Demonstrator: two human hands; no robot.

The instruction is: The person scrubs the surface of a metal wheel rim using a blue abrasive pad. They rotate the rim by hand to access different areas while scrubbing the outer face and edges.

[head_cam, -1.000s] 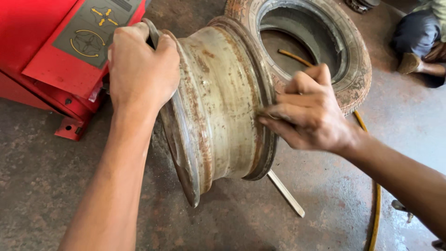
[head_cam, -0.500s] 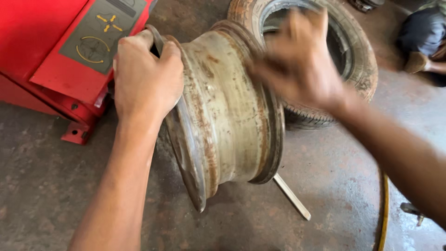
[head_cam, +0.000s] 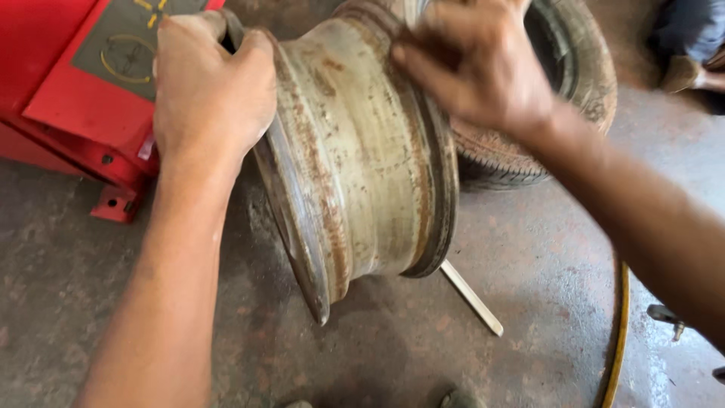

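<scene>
A rusty pale steel wheel rim (head_cam: pixel 362 159) stands on its edge on the concrete floor. My left hand (head_cam: pixel 208 87) grips the rim's near-left flange at the top. My right hand (head_cam: pixel 476 64) rests on the top of the far flange, fingers bent over the edge; it is blurred. A worn tyre (head_cam: pixel 544 143) lies just behind the rim, partly hidden by my right hand and forearm.
A red machine (head_cam: pixel 68 98) with a grey panel stands at the left, close to my left hand. A flat pale bar (head_cam: pixel 472 298) lies on the floor under the rim. A yellow hose (head_cam: pixel 615 340) runs along the right. Another person's legs (head_cam: pixel 691 45) are at the top right.
My right hand has lifted from the rim's right side to the top of the far flange. The view has moved closer. My left hand keeps its grip.
</scene>
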